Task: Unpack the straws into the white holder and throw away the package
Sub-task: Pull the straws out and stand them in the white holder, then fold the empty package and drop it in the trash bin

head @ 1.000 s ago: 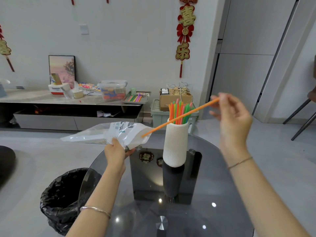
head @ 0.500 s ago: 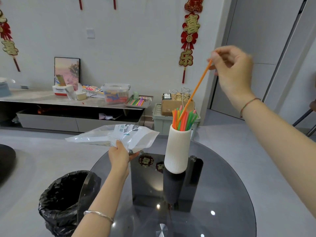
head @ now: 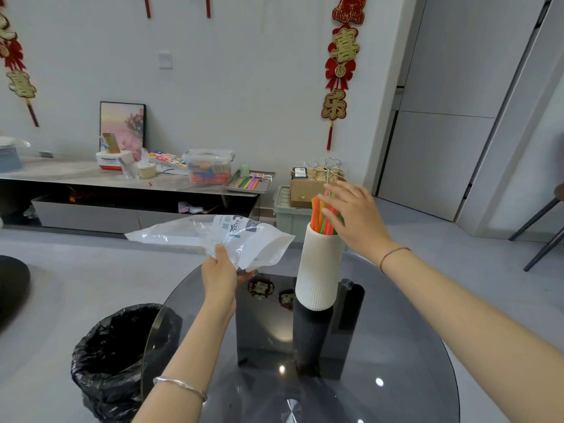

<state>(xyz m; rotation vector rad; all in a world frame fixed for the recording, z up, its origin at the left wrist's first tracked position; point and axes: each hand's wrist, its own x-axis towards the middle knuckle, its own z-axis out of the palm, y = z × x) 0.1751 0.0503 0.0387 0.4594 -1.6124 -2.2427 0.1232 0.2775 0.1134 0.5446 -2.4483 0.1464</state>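
A ribbed white holder [head: 319, 270] stands upright on the round dark glass table [head: 403, 346]. Several orange, green and red straws [head: 318, 213] stick out of its top. My right hand [head: 355, 219] hovers at the straw tops with fingers spread, touching or nearly touching them and hiding some. My left hand [head: 221, 271] grips the crumpled clear plastic package [head: 247, 236], held in the air left of the holder, above the table's far left edge. No straw shows inside the package.
A bin with a black liner [head: 113, 355] stands on the floor by the table's left edge, below my left forearm. A low cabinet [head: 91, 178] with boxes and a tray runs along the far wall. Chair legs [head: 543, 236] show at right.
My right hand has come down from high above the holder, and the orange straw it held now stands in the holder. The left hand still holds the package in place.
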